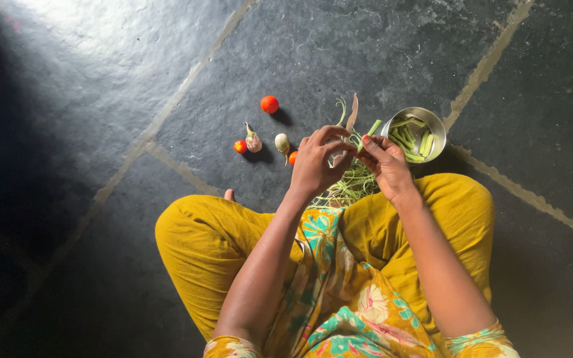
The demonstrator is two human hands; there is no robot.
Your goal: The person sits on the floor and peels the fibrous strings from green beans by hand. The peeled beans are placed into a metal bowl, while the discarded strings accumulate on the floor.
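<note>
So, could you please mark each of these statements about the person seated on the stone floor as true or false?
1. Both hands hold a green stalk between them. True: the left hand and right hand meet on the green stalk.
2. The steel bowl is empty. False: it holds cut green pieces.
3. The bowl stands beside the right hand. True.
4. The largest tomato lies inside the bowl. False: it lies on the stone floor, apart from the bowl.
5. A pile of green strings lies below the hands. True.
6. The person's trousers are blue. False: they are mustard yellow.
</note>
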